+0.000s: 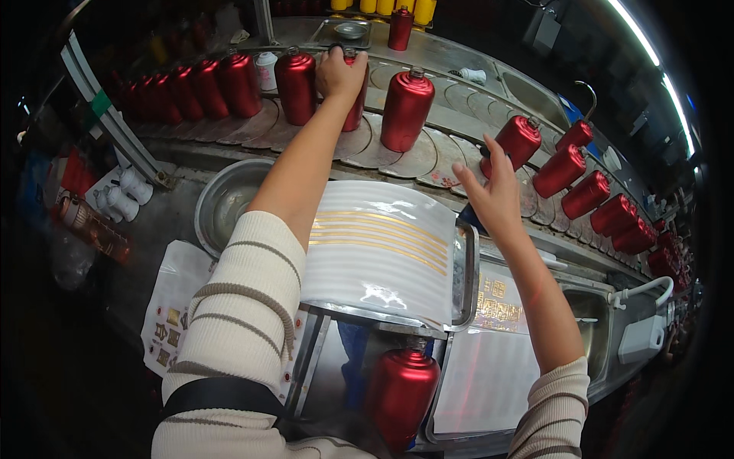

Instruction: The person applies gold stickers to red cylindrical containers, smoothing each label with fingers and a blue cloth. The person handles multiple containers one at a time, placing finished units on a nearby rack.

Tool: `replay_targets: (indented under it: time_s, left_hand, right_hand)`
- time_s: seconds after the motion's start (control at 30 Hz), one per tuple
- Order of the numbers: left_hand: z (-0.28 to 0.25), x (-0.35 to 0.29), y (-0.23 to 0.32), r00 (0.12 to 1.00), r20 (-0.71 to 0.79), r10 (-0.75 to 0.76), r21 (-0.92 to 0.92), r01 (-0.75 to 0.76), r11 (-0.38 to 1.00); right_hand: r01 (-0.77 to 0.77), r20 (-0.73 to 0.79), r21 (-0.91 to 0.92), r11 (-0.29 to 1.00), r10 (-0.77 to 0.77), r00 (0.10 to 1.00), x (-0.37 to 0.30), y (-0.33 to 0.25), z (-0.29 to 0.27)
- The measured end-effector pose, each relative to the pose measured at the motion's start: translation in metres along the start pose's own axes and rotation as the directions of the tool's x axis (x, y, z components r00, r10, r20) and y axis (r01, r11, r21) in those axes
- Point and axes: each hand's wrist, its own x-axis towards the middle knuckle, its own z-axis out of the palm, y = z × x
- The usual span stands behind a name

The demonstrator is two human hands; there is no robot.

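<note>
Over there the left hand (342,74) has its grip clamped on a bottle (355,111), upright on the belt (440,153) below it, and a careless sideways tug could topple the neighbouring bottle (296,90) just left of that grip, while the right hand (495,187) hangs spread.

At least 15 red bottles (407,109) are showing: 3 are standing at the upper middle of the frame, 1 is standing at the top, 1 is filling the bottom middle, and at least 4 are sitting at the upper left and 6 at the right (the farther ones are blurring past counting). 2 metal bowls (222,213) are appearing, 1 left of centre, 1 at the top. 1 gold-striped sheet (377,256) is lying mid-frame.
</note>
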Motion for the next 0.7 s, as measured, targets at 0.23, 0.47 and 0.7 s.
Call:
replay_targets:
  time_s: [0.23, 0.47, 0.7]
  left_hand:
    - [0.027, -0.029, 0.034, 0.992, -0.065, 0.111, 0.033, -0.109, 0.993]
    - [0.035, -0.061, 0.056, 0.986, -0.027, 0.167, -0.108, -0.169, 0.980]
    - [0.036, -0.090, 0.090, 0.991, 0.084, 0.103, -0.210, -0.083, 0.974]
  right_hand:
    - [-0.199, -0.031, -0.281, 0.939, 0.198, 0.980, 0.128, -0.012, 0.059]
    - [-0.297, 0.109, -0.335, 0.894, 0.350, 0.930, 0.136, 0.007, 0.063]
    - [-0.269, 0.116, -0.367, 0.891, 0.331, 0.937, 0.134, 0.048, 0.039]
